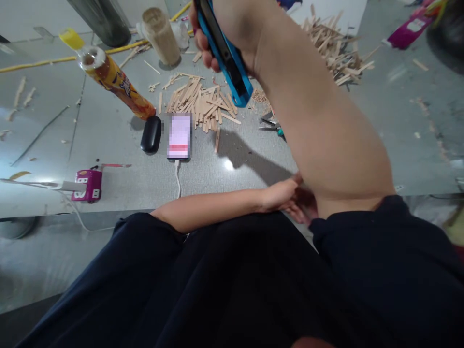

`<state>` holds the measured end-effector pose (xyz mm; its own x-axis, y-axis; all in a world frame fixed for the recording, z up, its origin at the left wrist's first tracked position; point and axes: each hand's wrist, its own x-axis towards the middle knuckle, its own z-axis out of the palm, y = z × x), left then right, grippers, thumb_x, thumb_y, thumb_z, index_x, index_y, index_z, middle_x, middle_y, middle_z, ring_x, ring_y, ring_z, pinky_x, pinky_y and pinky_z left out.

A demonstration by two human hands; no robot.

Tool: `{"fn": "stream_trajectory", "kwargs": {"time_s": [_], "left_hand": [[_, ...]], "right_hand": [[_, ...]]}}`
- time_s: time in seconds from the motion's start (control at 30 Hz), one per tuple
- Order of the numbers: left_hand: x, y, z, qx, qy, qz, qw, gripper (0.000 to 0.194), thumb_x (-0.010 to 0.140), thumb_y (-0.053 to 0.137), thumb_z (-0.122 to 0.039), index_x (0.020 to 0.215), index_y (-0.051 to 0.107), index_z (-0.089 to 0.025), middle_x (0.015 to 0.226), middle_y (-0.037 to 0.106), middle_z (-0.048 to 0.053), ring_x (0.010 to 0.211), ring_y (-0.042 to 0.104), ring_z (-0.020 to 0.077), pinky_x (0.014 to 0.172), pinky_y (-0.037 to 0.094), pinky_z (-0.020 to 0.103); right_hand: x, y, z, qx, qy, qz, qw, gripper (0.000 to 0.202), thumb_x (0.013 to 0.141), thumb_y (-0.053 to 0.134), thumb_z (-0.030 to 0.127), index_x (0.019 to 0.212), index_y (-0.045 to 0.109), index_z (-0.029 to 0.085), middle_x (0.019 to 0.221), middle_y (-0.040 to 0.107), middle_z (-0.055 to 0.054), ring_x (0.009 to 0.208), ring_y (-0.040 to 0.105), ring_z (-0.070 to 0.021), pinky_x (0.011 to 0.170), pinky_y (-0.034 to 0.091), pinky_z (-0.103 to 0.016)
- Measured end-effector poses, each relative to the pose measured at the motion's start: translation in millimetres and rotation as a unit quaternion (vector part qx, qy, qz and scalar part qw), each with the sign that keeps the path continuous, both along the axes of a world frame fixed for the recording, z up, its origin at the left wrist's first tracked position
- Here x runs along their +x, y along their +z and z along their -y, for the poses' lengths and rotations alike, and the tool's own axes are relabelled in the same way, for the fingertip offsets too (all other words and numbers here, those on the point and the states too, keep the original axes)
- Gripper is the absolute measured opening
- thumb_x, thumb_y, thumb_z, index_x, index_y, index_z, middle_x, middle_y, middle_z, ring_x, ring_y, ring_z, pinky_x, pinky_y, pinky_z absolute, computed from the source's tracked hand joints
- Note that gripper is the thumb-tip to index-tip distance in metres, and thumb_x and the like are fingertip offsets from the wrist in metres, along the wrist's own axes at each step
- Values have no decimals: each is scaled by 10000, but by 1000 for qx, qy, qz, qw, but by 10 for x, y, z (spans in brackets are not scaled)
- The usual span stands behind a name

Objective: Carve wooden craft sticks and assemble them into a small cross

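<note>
My right hand (237, 24) is raised at the top of the view, its fingers wrapped round a blue-and-black box cutter (226, 53). No blade shows at the visible end. Low by the table's front edge, my left hand (284, 195) is close to my right elbow. Its fingers look loosely apart, and some are hidden behind the right arm. Beyond the hands lies a heap of flat wooden sticks (205, 104), with one loose stick (217, 140) in front. Pliers (271, 126) with green on the handle rest beside my right forearm, partly covered by it.
A phone (180, 136) on a white cable lies beside a black case (151, 134). An orange-labelled bottle (121, 87) with a yellow cap and a jar (161, 36) stand behind. Left is a purple plug block (87, 186). More sticks (337, 48) are piled at back right.
</note>
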<state>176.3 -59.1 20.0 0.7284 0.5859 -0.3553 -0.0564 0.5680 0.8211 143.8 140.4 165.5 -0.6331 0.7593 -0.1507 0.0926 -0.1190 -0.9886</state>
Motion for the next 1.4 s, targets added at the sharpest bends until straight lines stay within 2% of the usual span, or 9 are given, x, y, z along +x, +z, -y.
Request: {"fn": "stream_trajectory", "kwargs": {"time_s": [0.1,0.17,0.23,0.33,0.47,0.6,0.93,1.2,1.4], "left_hand": [[-296,19,84,25,-116,-21,993,223,986,793,-402,906,809,-195,846,809,64,814,751,178,858,610,326],[-614,51,63,25,-37,-34,998,240,997,775,-414,971,810,-178,885,815,72,837,760,158,874,606,302],[-977,80,-20,-1,114,-40,993,410,983,750,-573,982,789,-165,863,802,80,751,744,150,780,605,293],[-1416,76,-210,20,299,-67,952,540,969,681,-723,1016,744,-189,911,810,91,731,757,166,696,614,301],[-1578,-13,-442,109,345,-106,926,651,933,714,-808,1127,736,-187,959,826,106,760,797,188,673,638,316],[-1461,-118,-578,172,320,-183,913,431,995,782,-603,1062,746,-178,866,798,70,625,718,128,599,590,281],[-1467,-207,-570,220,236,-295,899,320,1134,587,-421,1019,771,-187,688,719,-6,527,609,89,549,474,246],[-1557,-261,-542,173,264,-332,889,300,1095,626,-415,966,777,-189,624,686,-24,496,565,98,521,426,248],[-1583,-452,-497,181,315,-245,899,357,1123,641,-515,1074,757,-181,631,679,-36,461,549,65,471,426,189]], "right_hand": [[258,-84,189,115,-23,19,993,317,1123,369,272,876,546,182,604,534,81,560,564,-51,684,489,-158],[468,-177,369,152,-8,102,983,371,1136,402,331,817,542,203,577,560,54,517,587,-101,577,490,-190],[652,-309,553,213,37,136,967,415,1179,369,480,942,587,217,715,631,20,564,626,-145,559,501,-266],[815,-556,764,281,67,226,931,295,1133,499,356,887,589,221,782,700,-38,672,638,-175,654,423,-310],[841,-842,877,377,90,424,818,407,1161,374,400,1151,721,186,985,807,-141,809,687,-280,673,304,-375],[817,-972,881,373,94,470,795,488,1166,324,414,1320,707,154,1027,829,-186,805,710,-315,653,265,-389],[883,-1137,896,222,115,440,863,370,1171,365,413,1207,659,191,993,816,-154,831,727,-306,670,274,-370],[919,-1239,909,166,87,335,923,353,1161,388,372,1230,677,182,932,789,-112,841,727,-278,739,387,-360],[889,-1313,906,-71,1,155,985,259,1162,425,341,1089,637,211,674,622,38,515,634,-164,548,479,-289]]}}
